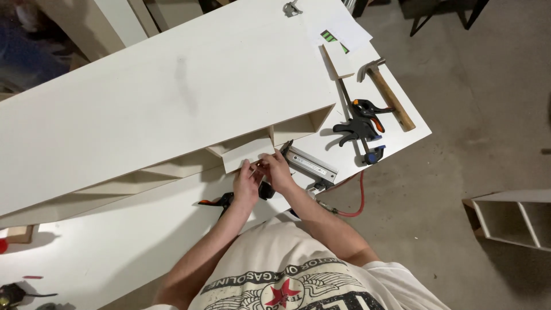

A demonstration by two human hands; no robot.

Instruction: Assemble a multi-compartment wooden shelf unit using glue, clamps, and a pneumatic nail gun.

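**Both hands on small white panel at cabinet front**

Small white panel (248,154) sits at the near open face of a long white cabinet (160,97), approx mid-scene, leaning against the cabinet's dividers. Panel's long axis runs left-right, right end tilted slightly farther and higher; broad face turned toward the person.

Cabinet lies on a white worktop (115,247), its length going from near-left to far-right, open compartments facing near. Floor is bare grey concrete (459,143); another white shelf unit (511,221) stands on it at right.

Left hand (245,186) and right hand (276,172) are close together just below the panel's near edge, fingers curled, pinching something small & thin between them; can't tell what it is. Fingertips touch or nearly touch the panel edge.

Just right of the hands: a metal nail gun (310,167) w/ red hose (357,201). Farther right: black-and-orange clamps (360,123), a wooden-handled hammer (385,92), papers (338,31). Another orange-tipped clamp (218,202) lies under the left wrist.
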